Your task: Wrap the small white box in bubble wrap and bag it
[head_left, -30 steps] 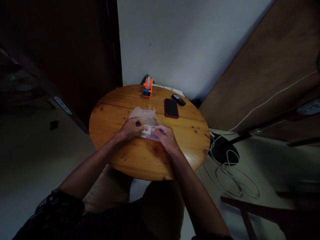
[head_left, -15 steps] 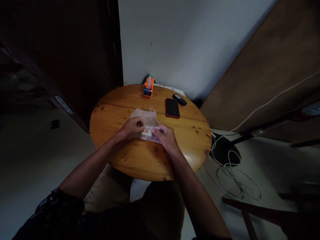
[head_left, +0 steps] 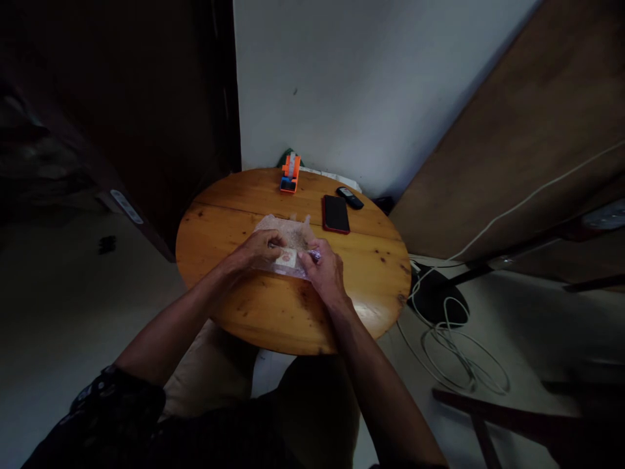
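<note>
A sheet of clear bubble wrap (head_left: 293, 229) lies spread on the round wooden table (head_left: 273, 319). On its near part rests a small flat white piece (head_left: 287, 258) with a faint reddish round mark; its kind cannot be made out. My left hand (head_left: 261, 249) is closed, fingers curled with the tips at the white piece's upper left; what they pinch is hidden. At the sheet's right side, my right hand (head_left: 326, 268) grips a raised, shiny fold of the bubble wrap between thumb and fingers, with the thumb beside the white piece.
Toward the wall stands an orange and blue tape dispenser (head_left: 290, 174). A dark phone-like slab with red edges (head_left: 336, 213) and a small black remote-like device (head_left: 350, 197) lie at the back right. Pale cable (head_left: 452, 339) coils on the floor right of the table.
My right hand has lifted and folded the wrap's right edge slightly inward. My left fingers have shifted a little and loosened their curl. More of the white piece shows.
</note>
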Demonstrator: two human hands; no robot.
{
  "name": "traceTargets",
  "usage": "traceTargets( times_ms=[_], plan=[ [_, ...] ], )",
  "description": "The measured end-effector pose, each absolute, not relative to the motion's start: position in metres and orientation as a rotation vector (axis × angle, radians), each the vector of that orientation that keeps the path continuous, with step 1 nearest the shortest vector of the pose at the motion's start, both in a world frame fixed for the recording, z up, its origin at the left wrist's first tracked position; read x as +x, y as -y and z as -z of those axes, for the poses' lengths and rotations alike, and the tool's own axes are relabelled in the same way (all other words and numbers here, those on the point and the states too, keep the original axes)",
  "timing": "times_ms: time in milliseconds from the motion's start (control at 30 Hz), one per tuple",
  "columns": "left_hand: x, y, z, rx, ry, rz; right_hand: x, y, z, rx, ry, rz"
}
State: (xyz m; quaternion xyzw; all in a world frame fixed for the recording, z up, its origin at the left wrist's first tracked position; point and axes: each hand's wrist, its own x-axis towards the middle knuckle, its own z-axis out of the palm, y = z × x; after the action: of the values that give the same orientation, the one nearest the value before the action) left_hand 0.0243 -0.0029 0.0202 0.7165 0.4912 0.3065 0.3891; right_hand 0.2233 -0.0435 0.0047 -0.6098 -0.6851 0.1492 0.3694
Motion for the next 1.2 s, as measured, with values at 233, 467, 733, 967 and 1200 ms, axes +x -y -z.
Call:
traceTargets(
  times_ms=[233, 467, 733, 967, 1200],
  plan=[
    [0.026, 0.006, -0.025, 1.868, -1.265, -0.767, 0.224, 0.044, -0.001, -1.456, 1.962, -0.035],
    [0.027, 0.005, -0.023, 1.883, -1.257, -0.777, 0.213, 0.059, -0.017, -1.232, 2.262, 0.351],
    [0.015, 0.005, -0.025, 1.873, -1.268, -0.789, 0.204, 0.062, -0.01, -1.108, 2.404, 0.315],
    [-0.023, 0.014, -0.023, 1.848, -1.491, -0.748, 0.2, 0.065, -0.014, -1.2, 2.494, 0.357],
    [-0.031, 0.023, -0.011, 1.871, -1.737, -0.773, 0.195, 0.066, -0.017, -1.259, 2.51, 0.404]
  ],
)
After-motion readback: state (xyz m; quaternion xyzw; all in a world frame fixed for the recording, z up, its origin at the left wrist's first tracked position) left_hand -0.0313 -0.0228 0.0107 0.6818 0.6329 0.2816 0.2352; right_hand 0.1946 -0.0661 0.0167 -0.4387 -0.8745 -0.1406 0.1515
